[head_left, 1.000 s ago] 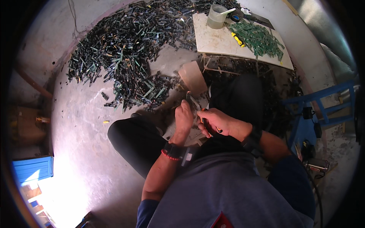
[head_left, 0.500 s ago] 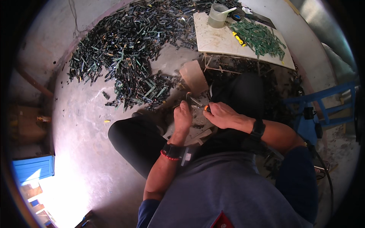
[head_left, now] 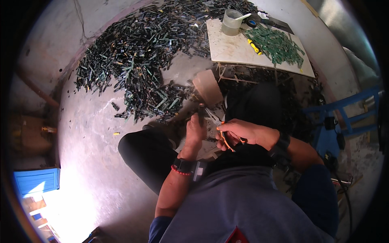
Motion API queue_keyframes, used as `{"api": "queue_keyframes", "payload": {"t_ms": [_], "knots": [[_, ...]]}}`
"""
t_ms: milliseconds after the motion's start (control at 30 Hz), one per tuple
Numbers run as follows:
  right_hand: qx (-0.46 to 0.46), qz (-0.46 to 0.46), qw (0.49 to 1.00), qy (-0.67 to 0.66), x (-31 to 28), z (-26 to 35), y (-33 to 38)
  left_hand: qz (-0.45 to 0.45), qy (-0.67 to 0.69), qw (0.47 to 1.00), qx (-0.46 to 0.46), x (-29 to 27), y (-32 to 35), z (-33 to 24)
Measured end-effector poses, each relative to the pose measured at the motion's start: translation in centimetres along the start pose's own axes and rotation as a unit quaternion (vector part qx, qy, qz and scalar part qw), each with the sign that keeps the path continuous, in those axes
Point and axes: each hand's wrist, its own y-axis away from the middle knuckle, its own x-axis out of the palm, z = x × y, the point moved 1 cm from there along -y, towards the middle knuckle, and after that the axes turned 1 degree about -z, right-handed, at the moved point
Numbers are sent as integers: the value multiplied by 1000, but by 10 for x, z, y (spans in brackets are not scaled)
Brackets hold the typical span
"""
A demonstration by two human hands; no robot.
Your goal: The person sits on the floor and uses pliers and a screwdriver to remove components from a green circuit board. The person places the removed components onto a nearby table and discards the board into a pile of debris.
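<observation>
My left hand (head_left: 195,130) is closed around a narrow dark strip (head_left: 201,114) that stands up past the thumb, its end reddish-brown. In my right hand (head_left: 242,130) is a pair of pliers (head_left: 213,116) with orange-edged handles. The handles are spread, one of them slanting down below my fingers. The metal jaws point up and left, beside the strip's upper part; whether they touch it I cannot tell. Both hands are held low between my bent knees. Just beyond them sits a tan cardboard-like piece (head_left: 208,87).
A large heap of dark strips (head_left: 137,60) covers the floor ahead and left. At the far right a pale board (head_left: 223,48) bears a cup of liquid (head_left: 231,24), a yellow-black tool (head_left: 254,47) and a pile of green strips (head_left: 277,42). A blue chair (head_left: 324,135) stands right.
The handles of the pliers have spread apart and my right fingers have loosened around them. My right hand has shifted slightly down. More of the dark strip shows above my left hand.
</observation>
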Motion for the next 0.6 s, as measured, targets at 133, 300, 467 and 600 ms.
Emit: {"api": "queue_keyframes", "payload": {"t_ms": [133, 300, 467, 600], "knots": [[-25, -29, 999, 22, -9, 0, 4, 80, 231, 957, -157, 1, 8, -12], [-67, -43, 996, 41, -13, 4, 7, 73, 293, 932, -199, 7, 12, -23], [-96, -44, 994, 28, -13, 2, 8, 101, 307, 925, -200, 7, 11, -25], [-126, -47, 990, 36, -15, 3, 8, 115, 322, 916, -211, 7, 11, -26]]}}
